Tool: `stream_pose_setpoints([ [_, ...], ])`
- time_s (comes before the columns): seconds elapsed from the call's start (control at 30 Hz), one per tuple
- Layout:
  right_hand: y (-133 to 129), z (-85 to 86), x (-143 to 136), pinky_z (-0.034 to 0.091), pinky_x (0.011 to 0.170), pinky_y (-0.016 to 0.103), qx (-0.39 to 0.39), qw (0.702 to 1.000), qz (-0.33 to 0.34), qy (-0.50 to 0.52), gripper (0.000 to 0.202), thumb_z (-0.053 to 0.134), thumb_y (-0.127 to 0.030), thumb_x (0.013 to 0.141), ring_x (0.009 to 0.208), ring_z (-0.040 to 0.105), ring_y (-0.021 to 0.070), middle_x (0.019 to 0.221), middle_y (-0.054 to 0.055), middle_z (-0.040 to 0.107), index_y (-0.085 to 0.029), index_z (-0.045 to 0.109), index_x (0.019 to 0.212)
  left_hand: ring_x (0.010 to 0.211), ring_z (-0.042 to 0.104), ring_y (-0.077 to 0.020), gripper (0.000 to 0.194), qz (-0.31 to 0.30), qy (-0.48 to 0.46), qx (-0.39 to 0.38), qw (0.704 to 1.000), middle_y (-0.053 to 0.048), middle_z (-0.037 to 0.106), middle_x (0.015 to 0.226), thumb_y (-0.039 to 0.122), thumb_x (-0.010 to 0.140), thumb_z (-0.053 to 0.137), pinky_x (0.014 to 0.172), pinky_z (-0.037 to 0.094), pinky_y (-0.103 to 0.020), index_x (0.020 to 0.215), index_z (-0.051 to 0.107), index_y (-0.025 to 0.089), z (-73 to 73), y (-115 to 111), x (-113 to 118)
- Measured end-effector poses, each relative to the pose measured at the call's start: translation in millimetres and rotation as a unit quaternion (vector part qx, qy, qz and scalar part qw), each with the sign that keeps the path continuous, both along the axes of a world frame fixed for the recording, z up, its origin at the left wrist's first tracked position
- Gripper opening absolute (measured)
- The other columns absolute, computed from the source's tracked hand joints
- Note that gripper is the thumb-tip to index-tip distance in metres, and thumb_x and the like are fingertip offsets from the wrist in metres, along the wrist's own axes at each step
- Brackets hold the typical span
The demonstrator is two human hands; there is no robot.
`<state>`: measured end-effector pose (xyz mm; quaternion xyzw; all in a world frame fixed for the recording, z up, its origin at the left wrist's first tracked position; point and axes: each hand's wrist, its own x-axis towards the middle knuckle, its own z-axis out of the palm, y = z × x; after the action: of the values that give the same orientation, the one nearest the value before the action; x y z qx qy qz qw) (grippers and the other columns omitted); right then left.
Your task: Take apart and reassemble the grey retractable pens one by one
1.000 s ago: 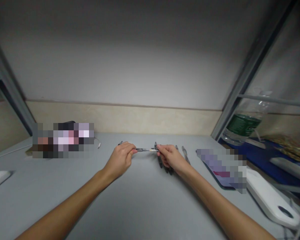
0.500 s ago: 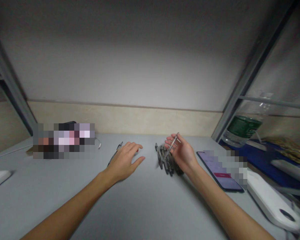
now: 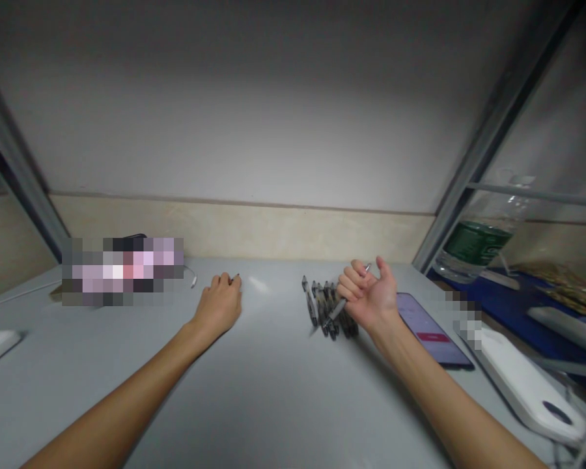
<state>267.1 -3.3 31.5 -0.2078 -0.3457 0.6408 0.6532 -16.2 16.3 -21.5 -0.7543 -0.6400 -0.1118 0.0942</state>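
On the left half of the grey desk, my left hand (image 3: pixel 219 303) is closed, palm down, over a pen. Only the dark tip (image 3: pixel 235 279) of that pen shows past my fingers. My right hand (image 3: pixel 368 293) is turned palm up, its fingers curled round a grey pen (image 3: pixel 338 311) that slants across the palm, with the thumb held apart. Under and beside that hand lies a row of several dark pens (image 3: pixel 315 305), side by side on the desk; part of the row is hidden by the hand.
Right of my right hand lies a phone (image 3: pixel 432 335) with its screen lit, and beyond it a white oblong device (image 3: pixel 522 384). A water bottle (image 3: pixel 478 241) with a green label stands behind the metal frame at right. Blurred items (image 3: pixel 122 270) and a white cable end (image 3: pixel 194 280) are at left.
My left hand has moved slightly left and closed over the pen beside it. My right hand has shifted right, its fingers curling more tightly round its pen.
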Motion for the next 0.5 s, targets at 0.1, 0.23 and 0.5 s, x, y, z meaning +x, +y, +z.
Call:
stream_pose_setpoints([
  [0.1, -0.5, -0.2, 0.1, 0.013, 0.036, 0.022, -0.005, 1.0, 0.0, 0.015, 0.031, 0.041, -0.039, 0.079, 0.04, 0.006, 0.0099, 0.047, -0.008, 0.014, -0.022, 0.03, 0.055, 0.092, 0.053, -0.025, 0.029, -0.02, -0.001, 0.003, 1.0, -0.015, 0.057, 0.1, 0.013, 0.086, 0.036, 0.078, 0.043, -0.036, 0.102, 0.059, 0.013, 0.5, 1.6, -1.3],
  [0.23, -0.9, -0.1, 0.3, 0.014, 0.035, 0.022, -0.012, 0.998, 0.005, 0.063, 0.028, 0.042, -0.034, 0.076, 0.039, 0.008, 0.0094, 0.046, -0.008, 0.015, -0.022, 0.028, 0.055, 0.092, 0.055, -0.0221, 0.035, -0.044, -0.017, 0.0, 0.999, -0.011, 0.058, 0.098, 0.001, 0.078, 0.036, 0.079, 0.043, -0.032, 0.101, 0.058, 0.017, 1.0, 2.5, -1.0],
  [0.5, -2.2, 1.1, 1.0, 0.016, 0.033, 0.022, -0.018, 0.986, 0.038, 0.158, 0.023, 0.041, -0.024, 0.07, 0.036, 0.013, 0.0089, 0.044, -0.008, 0.015, -0.021, 0.023, 0.056, 0.094, 0.055, -0.0216, 0.034, -0.038, -0.017, -0.007, 0.999, -0.009, 0.058, 0.097, 0.004, 0.079, 0.037, 0.078, 0.044, -0.032, 0.104, 0.054, 0.02, 3.1, -0.9, 4.0],
])
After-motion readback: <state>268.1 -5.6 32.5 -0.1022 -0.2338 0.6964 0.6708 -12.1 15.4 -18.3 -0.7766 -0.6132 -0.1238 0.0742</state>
